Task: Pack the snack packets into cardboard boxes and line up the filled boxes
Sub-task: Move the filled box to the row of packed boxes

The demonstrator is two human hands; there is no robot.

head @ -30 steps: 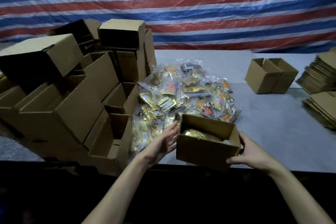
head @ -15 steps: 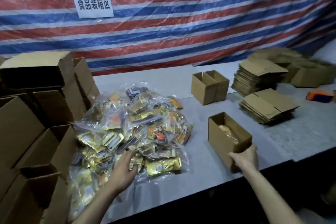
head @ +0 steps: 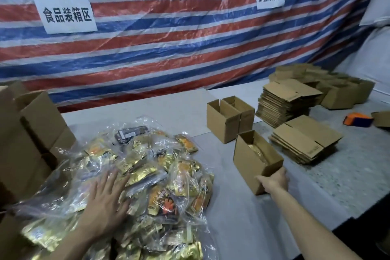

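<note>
Right hand (head: 274,181) grips a packed box (head: 251,160) near two boxes (head: 230,120), perhaps filled; flat left hand (head: 105,202) rests on the large unpacked packet pile (head: 152,167).

The left hand (head: 105,202) lies flat on the heap of snack packets (head: 160,175) on the grey worktop (head: 242,221), its fingers (head: 109,177) straight and spread. The right hand (head: 274,181) grips the near end of an open cardboard box (head: 247,158) with gold packets inside. Beyond the right fingers (head: 281,174) stand two open boxes (head: 223,120), touching each other. Flattened cartons (head: 304,139) lie stacked to the right of them.
</note>
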